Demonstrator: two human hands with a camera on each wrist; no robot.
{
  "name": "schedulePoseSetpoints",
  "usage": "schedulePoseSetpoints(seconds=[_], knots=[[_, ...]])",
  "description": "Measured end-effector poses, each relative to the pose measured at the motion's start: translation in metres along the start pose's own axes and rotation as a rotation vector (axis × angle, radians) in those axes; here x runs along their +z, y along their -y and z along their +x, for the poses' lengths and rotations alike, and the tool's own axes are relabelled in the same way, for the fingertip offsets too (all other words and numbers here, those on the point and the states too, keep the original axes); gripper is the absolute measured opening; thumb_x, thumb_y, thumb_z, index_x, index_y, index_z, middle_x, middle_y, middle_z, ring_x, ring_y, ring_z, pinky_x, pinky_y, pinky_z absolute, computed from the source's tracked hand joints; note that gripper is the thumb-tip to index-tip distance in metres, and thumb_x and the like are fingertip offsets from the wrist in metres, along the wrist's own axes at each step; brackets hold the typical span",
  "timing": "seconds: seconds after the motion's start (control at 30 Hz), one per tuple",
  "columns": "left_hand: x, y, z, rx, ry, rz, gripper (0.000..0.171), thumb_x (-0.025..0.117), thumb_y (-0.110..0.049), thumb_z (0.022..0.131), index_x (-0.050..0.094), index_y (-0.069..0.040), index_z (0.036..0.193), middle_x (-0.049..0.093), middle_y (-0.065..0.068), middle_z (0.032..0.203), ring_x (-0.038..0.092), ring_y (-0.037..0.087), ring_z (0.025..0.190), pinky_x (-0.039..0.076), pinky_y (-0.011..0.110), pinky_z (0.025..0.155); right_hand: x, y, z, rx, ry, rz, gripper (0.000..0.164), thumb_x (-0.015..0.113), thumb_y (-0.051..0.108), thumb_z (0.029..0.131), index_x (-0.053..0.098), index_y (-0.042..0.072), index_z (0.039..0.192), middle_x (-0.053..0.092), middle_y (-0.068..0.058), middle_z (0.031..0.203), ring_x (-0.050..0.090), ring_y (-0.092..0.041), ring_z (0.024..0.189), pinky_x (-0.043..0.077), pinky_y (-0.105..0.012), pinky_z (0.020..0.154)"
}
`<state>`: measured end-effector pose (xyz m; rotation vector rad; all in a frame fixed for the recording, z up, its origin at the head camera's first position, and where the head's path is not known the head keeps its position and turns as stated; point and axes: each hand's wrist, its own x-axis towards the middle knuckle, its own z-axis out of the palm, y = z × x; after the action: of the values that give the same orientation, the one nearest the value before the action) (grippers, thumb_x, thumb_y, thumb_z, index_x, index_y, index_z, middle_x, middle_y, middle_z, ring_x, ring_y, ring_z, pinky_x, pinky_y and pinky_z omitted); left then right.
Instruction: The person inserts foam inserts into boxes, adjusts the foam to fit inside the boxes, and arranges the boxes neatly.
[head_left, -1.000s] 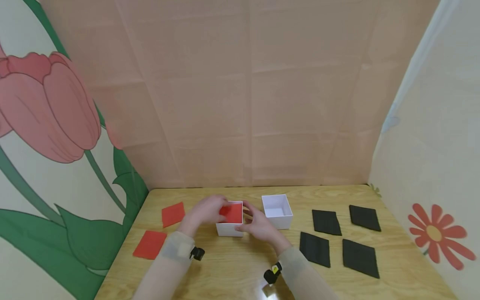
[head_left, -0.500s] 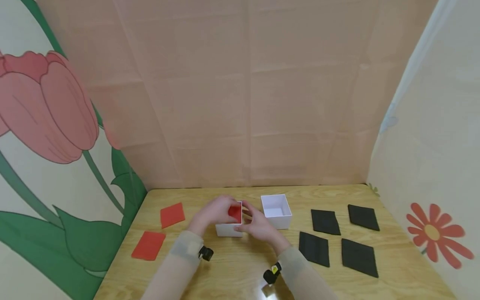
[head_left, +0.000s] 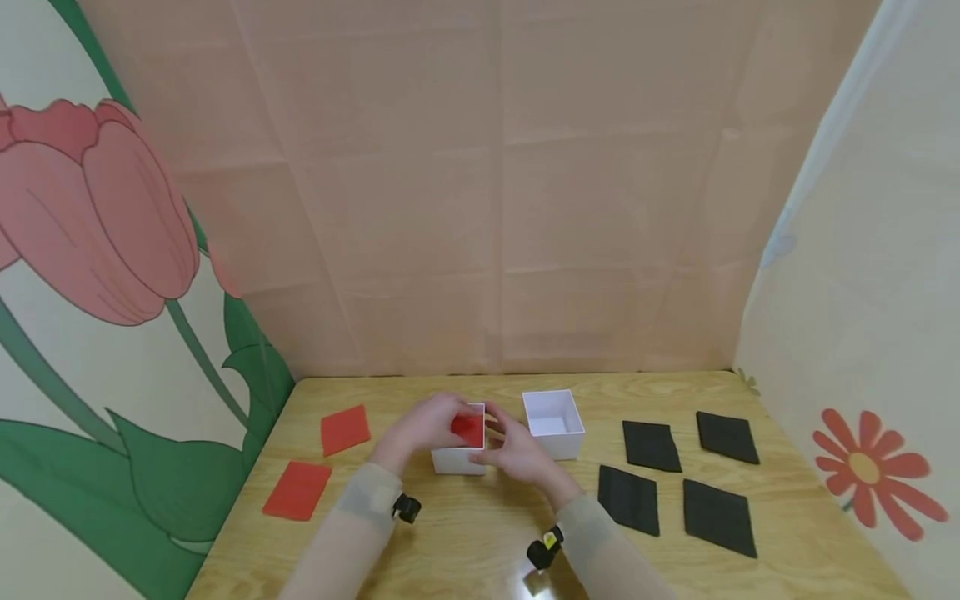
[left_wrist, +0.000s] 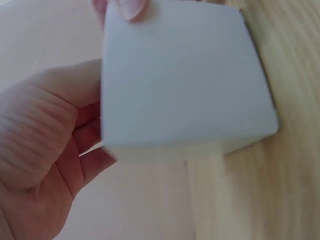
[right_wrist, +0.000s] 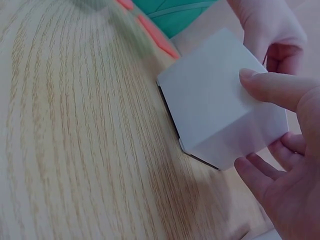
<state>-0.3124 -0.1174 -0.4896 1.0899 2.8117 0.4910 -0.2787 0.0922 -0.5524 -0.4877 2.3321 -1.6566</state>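
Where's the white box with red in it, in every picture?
Head: white box is low, near the middle, left of the second white box.
Left wrist: white box, big, top middle.
Right wrist: white box, just right of middle.
Landmark in all three: the left hand, at its open top.

The pale-sleeved left arm (head_left: 341,533) and right arm (head_left: 611,546) reach forward and inward, the left hand (head_left: 429,423) palm down with bent fingers, the right hand (head_left: 519,452) turned toward it, thumb spread from its fingers.

The left hand (head_left: 426,423) partly hides the red sheet (head_left: 471,429) in the left white box (head_left: 459,462); the head view crops both sleeves (head_left: 337,537).
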Motion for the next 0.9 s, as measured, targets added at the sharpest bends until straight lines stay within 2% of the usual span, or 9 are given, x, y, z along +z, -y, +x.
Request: schedulePoseSetpoints(seconds=[0.2, 0.3, 0.5, 0.9], knots=[[-0.014, 0.001, -0.009, -0.052, 0.032, 0.058, 0.050, 0.086, -0.023, 0.080, 0.070, -0.017, 0.127, 0.065, 0.001, 0.125, 0.060, 0.017, 0.107, 0.051, 0.035, 0.093, -0.001, 0.003, -0.002, 0.038, -0.011, -0.004, 0.103, 0.086, 0.037, 0.077, 0.024, 0.025, 0.158, 0.038, -0.003, 0.155, 0.042, -0.032, 0.139, 0.041, -0.046, 0.106], [-0.015, 0.001, -0.010, -0.061, 0.051, 0.102, 0.049, 0.086, -0.022, 0.080, 0.071, -0.019, 0.126, 0.066, -0.001, 0.120, 0.059, 0.014, 0.100, 0.052, 0.033, 0.090, -0.001, 0.003, -0.002, 0.035, -0.013, -0.003, 0.103, 0.086, 0.035, 0.077, 0.024, 0.025, 0.158, 0.038, -0.003, 0.155, 0.042, -0.031, 0.139, 0.041, -0.046, 0.107], [-0.011, 0.001, -0.013, -0.096, 0.057, 0.119, 0.047, 0.087, -0.021, 0.078, 0.072, -0.023, 0.122, 0.067, -0.006, 0.111, 0.056, 0.012, 0.091, 0.051, 0.032, 0.085, -0.001, 0.002, -0.001, 0.033, -0.011, 0.002, 0.102, 0.086, 0.035, 0.077, 0.025, 0.025, 0.158, 0.038, -0.002, 0.155, 0.041, -0.032, 0.139, 0.040, -0.047, 0.107], [-0.007, 0.001, -0.011, -0.074, 0.045, 0.142, 0.043, 0.088, -0.018, 0.076, 0.075, -0.025, 0.117, 0.069, -0.008, 0.098, 0.055, 0.011, 0.083, 0.050, 0.028, 0.078, 0.000, 0.000, 0.000, 0.049, -0.005, 0.024, 0.103, 0.087, 0.038, 0.076, 0.025, 0.028, 0.158, 0.038, -0.001, 0.155, 0.041, -0.032, 0.139, 0.041, -0.048, 0.107]])
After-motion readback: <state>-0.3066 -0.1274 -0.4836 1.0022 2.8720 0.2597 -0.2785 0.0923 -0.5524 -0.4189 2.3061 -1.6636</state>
